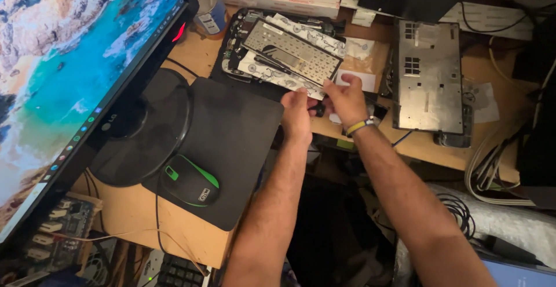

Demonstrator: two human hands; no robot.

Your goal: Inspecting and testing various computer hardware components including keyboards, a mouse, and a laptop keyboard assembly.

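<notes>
My left hand point(297, 115) and my right hand point(346, 100) meet at the desk's front edge. Together they pinch a small dark object point(317, 110), too small to tell what it is. Just beyond them lies an upturned laptop keyboard panel point(292, 56), metal backed with patterned film, resting on an opened black laptop base point(234, 55). A yellow band is on my right wrist.
A metal laptop cover plate point(428, 75) lies to the right. A black and green mouse point(190, 180) sits on a black pad point(237, 148) by the monitor's round stand point(145, 130). The monitor point(69, 72) fills the left. Cables point(492, 171) hang at right.
</notes>
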